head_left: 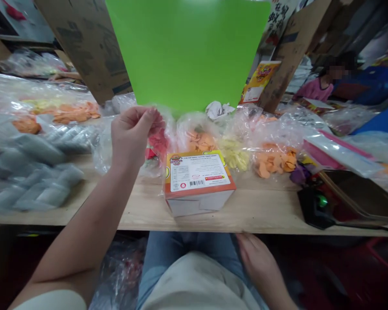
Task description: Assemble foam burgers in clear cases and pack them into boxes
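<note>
Pinching a clear plastic bag (160,117) with the left hand (131,135), right hand (258,262) open and loose below the wooden table (252,215), cardboard sheets (90,47) behind.

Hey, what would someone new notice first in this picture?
A bright green board stands up at the back of the wooden table. In front of it, the left hand pinches a clear bag of red pieces, and beside that, near the table's front edge, sits a box with its white label facing up.
</note>
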Demonstrator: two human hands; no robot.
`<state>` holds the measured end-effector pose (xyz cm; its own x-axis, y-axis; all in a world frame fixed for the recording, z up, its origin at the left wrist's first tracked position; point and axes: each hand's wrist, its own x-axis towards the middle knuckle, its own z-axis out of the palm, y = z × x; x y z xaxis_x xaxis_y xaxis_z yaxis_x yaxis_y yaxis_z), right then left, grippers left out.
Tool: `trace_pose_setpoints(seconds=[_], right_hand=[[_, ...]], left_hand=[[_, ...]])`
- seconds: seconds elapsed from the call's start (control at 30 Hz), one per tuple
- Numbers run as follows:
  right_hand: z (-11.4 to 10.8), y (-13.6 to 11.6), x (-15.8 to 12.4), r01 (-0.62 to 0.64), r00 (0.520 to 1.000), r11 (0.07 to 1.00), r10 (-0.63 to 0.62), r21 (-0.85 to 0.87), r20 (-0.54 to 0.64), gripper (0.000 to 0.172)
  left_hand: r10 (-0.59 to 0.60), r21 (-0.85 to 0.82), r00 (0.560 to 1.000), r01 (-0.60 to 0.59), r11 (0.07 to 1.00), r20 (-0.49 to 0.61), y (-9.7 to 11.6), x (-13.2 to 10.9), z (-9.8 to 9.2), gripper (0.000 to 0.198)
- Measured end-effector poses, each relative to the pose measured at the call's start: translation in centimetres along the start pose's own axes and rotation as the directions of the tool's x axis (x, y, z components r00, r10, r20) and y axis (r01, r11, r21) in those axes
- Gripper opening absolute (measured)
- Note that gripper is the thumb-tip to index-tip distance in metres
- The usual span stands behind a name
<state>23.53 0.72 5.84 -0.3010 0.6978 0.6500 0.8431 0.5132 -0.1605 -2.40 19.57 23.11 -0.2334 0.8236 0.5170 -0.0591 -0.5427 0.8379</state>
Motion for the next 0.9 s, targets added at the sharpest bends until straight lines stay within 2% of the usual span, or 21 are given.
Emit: trace_pose_setpoints(seconds=[0.1,0.2,0.27,0.33,0.4,0.47,0.53,0.6,0.67,0.73,0.8,0.9], right_hand=[[2.1,-3.3,3.8,0.232,0.965,0.973,-0.23,0.001,0.128,0.042],[4.4,-5.1,8.8,0.309,0.941,0.95,-0.3,-0.038,0.157,0.048],[5.3,-5.3,11.0,0.284,0.951,0.957,-0.275,-0.049,0.139,0.048],[5.9,-5.0,11.8,0.25,0.962,0.968,-0.245,-0.031,0.118,0.045],[6.1,-4.6,11.9,0.207,0.974,0.978,-0.206,-0.004,0.09,0.04],[6.2,-4.5,11.7,0.163,0.983,0.986,-0.164,0.016,0.085,0.036],[6.4,-4.7,11.8,0.123,0.99,0.992,-0.123,0.01,0.066,0.035],[6.5,-5.0,12.2,0.07,0.997,0.997,-0.07,-0.026,0.011,0.034],[6.7,-5.3,12.6,0.02,0.999,0.998,-0.023,-0.064,-0.047,0.032],[6.8,-5.3,12.4,-0.002,0.996,0.997,-0.005,-0.083,-0.089,0.034],[6.5,-4.4,11.2,0.023,0.989,0.998,-0.032,-0.061,-0.143,0.034],[5.1,-1.2,7.9,0.018,0.947,1.0,-0.016,0.003,-0.321,0.025]], left_hand=[[0.019,0.029,1.0,-0.018,0.999,-0.018,0.2,-0.8,-0.3,0.013],[0.048,0.14,0.999,-0.044,0.989,-0.021,0.5,-2.2,-1.2,0.012],[0.071,0.234,0.995,-0.084,0.968,0.066,0.6,-3.7,-2.4,0.01],[0.102,0.296,0.963,-0.175,0.939,0.249,0.4,-5.5,-3.9,0.008],[0.114,0.336,0.89,-0.281,0.899,0.441,-0.1,-7.7,-5.4,0.011],[0.089,0.372,0.844,-0.325,0.87,0.528,-1.0,-10.1,-6.7,0.013],[0.011,0.436,0.862,-0.267,0.859,0.507,-2.1,-12.5,-7.6,0.012],[-0.08,0.471,0.896,-0.152,0.869,0.437,-3.1,-14.5,-8.1,0.012],[-0.163,0.465,0.909,-0.038,0.885,0.383,-4.1,-15.9,-8.4,0.012],[-0.228,0.43,0.896,0.047,0.901,0.38,-4.8,-16.6,-8.7,0.013],[-0.279,0.406,0.864,0.096,0.909,0.42,-5.3,-16.6,-9.0,0.014],[-0.3,0.406,0.825,0.095,0.909,0.479,-5.7,-16.0,-9.7,0.015]])
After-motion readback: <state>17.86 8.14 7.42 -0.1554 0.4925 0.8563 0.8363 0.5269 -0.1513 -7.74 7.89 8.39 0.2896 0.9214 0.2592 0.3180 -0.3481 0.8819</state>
